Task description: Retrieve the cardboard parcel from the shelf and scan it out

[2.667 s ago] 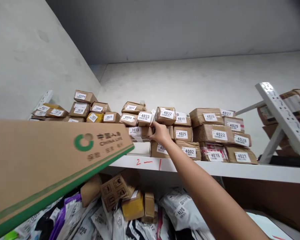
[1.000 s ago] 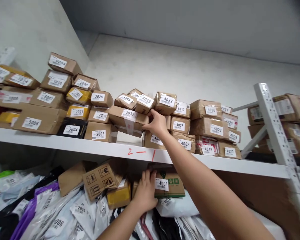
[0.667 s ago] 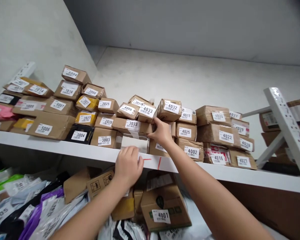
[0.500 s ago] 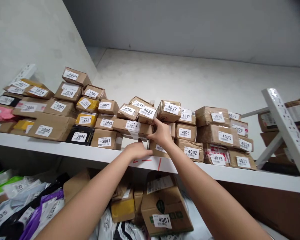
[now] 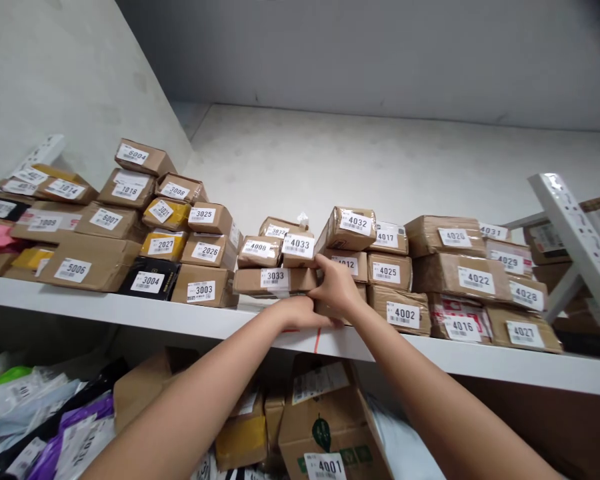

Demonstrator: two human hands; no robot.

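My right hand is closed on the right end of a flat cardboard box labelled 3033, its fingertips by the box labelled 4033 on top. Box 4008 also rests on 3033, with box 3032 behind. Below the right end of 3033, my left hand is low at the shelf edge, its fingers stretched to the right. They lie against the front of a lower cardboard box, mostly hidden by my hands. Box 4012 stands just right of my right hand, under box 4032.
The white shelf carries stacked parcels on both sides, including box 3003 and box 4002. A white metal upright stands at the right. Beneath are a large box labelled 4001 and bagged parcels.
Box 3033 and the boxes on it have come down towards the shelf. My left hand has slid right along the edge. A gap shows between the 2026 stack and box 4008.
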